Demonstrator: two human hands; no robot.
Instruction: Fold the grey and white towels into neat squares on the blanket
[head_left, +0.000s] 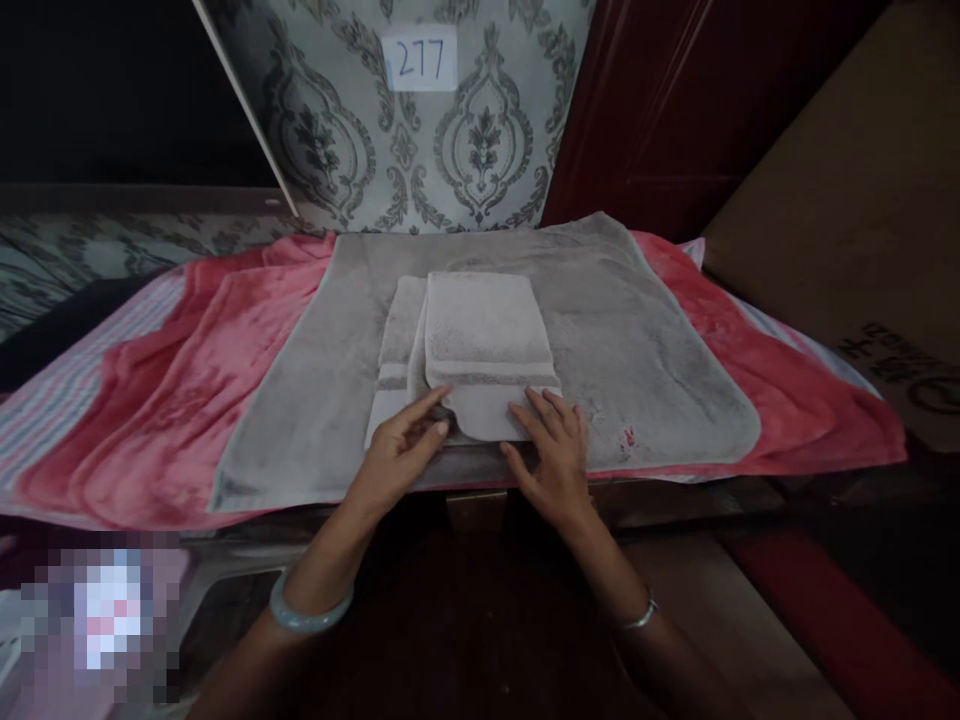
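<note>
A light grey towel (487,325) with a white band near its lower end lies folded in layers on a grey cloth. Its left part (394,345) shows from under the top fold. At the top fold's lower left corner, my left hand (394,455) has thumb and index finger closed about the slightly lifted edge. The fingertips of my right hand (555,455) rest spread on the lower right of the white band, its thumb by the front edge. Beneath the towel, the grey cloth (300,400) is spread fairly flat.
Red plush blankets (247,320) show on both sides of the grey cloth. Behind stands a patterned wall (484,150) with a paper marked 277 (420,58). A dark screen (127,100) is at left, a cardboard box (847,200) at right.
</note>
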